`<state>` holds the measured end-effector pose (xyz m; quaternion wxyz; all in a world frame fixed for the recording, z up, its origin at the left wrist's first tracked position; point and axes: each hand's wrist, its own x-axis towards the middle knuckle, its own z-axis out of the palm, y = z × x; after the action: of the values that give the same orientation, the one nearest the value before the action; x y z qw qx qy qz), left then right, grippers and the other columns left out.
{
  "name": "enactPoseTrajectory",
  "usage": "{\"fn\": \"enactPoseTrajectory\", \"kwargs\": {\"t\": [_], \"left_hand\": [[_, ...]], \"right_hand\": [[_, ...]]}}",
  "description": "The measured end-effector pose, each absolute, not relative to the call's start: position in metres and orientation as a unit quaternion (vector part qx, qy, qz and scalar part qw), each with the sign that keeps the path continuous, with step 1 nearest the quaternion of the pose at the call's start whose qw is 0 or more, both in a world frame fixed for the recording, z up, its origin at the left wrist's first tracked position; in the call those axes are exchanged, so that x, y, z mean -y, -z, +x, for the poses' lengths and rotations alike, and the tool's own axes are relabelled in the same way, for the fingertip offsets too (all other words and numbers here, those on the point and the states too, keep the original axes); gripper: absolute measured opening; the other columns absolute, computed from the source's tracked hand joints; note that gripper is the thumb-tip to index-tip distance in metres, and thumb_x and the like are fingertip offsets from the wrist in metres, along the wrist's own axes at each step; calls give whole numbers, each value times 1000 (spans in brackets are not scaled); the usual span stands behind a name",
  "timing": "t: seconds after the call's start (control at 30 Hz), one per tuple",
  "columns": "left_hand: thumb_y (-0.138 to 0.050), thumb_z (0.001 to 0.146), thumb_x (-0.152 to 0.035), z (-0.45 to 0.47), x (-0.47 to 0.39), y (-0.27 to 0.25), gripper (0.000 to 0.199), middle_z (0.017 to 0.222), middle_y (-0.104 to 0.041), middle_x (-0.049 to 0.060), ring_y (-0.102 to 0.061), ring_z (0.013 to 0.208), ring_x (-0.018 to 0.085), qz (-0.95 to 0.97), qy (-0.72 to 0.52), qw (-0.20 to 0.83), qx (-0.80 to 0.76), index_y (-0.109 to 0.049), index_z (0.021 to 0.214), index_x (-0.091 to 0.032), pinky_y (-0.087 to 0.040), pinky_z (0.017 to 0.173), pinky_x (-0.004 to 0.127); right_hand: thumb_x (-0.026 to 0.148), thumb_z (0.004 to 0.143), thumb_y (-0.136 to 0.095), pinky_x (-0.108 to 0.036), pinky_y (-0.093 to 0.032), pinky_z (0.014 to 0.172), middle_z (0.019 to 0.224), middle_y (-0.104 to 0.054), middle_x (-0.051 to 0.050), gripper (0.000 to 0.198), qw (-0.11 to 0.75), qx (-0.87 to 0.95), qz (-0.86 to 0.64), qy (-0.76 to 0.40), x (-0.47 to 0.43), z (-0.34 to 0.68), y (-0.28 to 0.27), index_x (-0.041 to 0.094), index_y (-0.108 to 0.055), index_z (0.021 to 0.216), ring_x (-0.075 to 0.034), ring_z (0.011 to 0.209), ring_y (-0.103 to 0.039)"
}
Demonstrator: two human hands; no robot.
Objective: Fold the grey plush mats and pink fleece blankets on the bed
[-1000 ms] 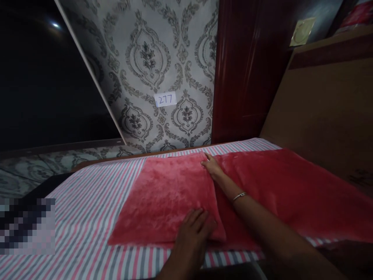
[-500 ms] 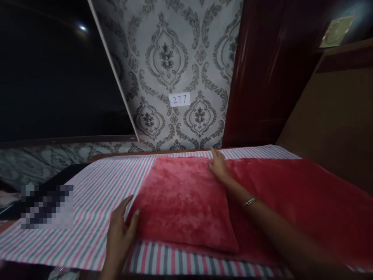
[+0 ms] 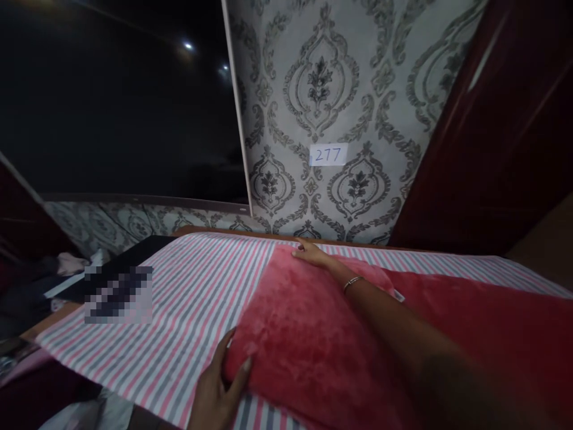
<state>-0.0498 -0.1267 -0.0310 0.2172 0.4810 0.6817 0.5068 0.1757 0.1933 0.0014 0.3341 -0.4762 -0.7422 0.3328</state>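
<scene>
A plush red blanket point(image 3: 308, 334) lies partly folded on a striped cloth. At the near part of its left edge is my left hand point(image 3: 219, 382), thumb on top and fingers curled round the edge. My right hand point(image 3: 311, 254), with a thin bracelet at the wrist, reaches across the blanket and closes on its far left corner. The undersides of both hands' grips are partly hidden. A small white tag point(image 3: 399, 295) shows beside my right forearm, where the blanket's layers meet.
Beneath the blanket spreads the pink, grey and white striped cloth point(image 3: 179, 304). A large dark screen point(image 3: 125, 107) stands at the left before the patterned wall point(image 3: 322, 107), which bears a paper label point(image 3: 328, 154). Piled fabrics point(image 3: 31, 286) sit at far left; a dark red panel point(image 3: 496, 131) rises at right.
My view has swung left. My right hand has moved from the far middle of the blanket to its far left corner, and my left hand has closed on the left edge. The tag now shows.
</scene>
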Motion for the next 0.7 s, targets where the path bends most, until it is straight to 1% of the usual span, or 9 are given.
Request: {"fn": "enactPoseTrajectory", "kwargs": {"t": [0.07,0.13,0.2,0.23,0.3,0.4,0.53,0.63,0.7], "left_hand": [[-66,78,-63,-47,124,38,67,118,-76,8,-70,111,30,491,-507,208,-677,-65,129,-19,-54,102,41],[-63,81,-59,-45,122,43,62,119,-75,10,-69,112,31,489,-513,205,-675,-67,126,-17,-52,104,43],[-61,82,-57,-44,120,43,57,119,-75,10,-68,114,31,473,-524,217,-674,-68,123,-17,-51,104,43],[-61,83,-57,-44,120,41,55,119,-75,10,-68,115,31,461,-531,227,-674,-68,122,-18,-52,104,43],[-63,81,-57,-47,119,31,52,118,-75,8,-67,115,30,434,-546,245,-674,-69,118,-20,-52,103,41],[-66,78,-57,-62,119,10,49,115,-74,5,-66,113,28,389,-580,242,-674,-70,112,-22,-52,101,38],[-70,71,-62,-98,117,-17,54,114,-72,4,-66,109,28,337,-619,146,-694,-70,108,-23,-54,96,37],[-70,66,-67,-126,113,-23,63,105,-72,4,-67,97,27,288,-625,80,-721,-70,110,-22,-56,88,38],[-71,65,-67,-139,109,-18,69,97,-72,3,-66,84,24,257,-620,93,-736,-68,116,-21,-57,76,35]], "right_hand": [[34,65,-85,-36,-52,96,120,-72,-10,51,325,744,-474,-341,-199,167,2,20,-74,113,-28,112,-66],[31,58,-88,-33,-53,88,101,-75,-7,36,314,745,-478,-344,-201,160,5,22,-77,90,-28,100,-68],[27,56,-87,-32,-53,77,80,-73,-4,22,304,744,-486,-342,-202,155,7,22,-72,70,-25,83,-68],[26,58,-85,-31,-52,73,74,-71,-3,18,304,744,-489,-340,-202,152,7,22,-69,66,-23,77,-66],[23,64,-78,-30,-50,70,71,-69,-1,12,314,743,-488,-333,-203,146,0,21,-67,67,-21,72,-64],[23,72,-70,-29,-48,70,77,-68,-1,7,344,745,-477,-315,-211,128,-25,19,-68,78,-18,73,-62],[29,78,-69,-29,-46,75,79,-66,1,12,378,751,-464,-280,-226,81,-68,19,-66,83,-17,76,-59],[31,82,-69,-28,-45,78,87,-67,0,14,383,755,-465,-259,-229,39,-77,19,-66,89,-17,82,-58],[29,81,-71,-28,-44,79,92,-69,-2,14,369,757,-473,-257,-225,18,-66,19,-66,90,-18,85,-59]]}}
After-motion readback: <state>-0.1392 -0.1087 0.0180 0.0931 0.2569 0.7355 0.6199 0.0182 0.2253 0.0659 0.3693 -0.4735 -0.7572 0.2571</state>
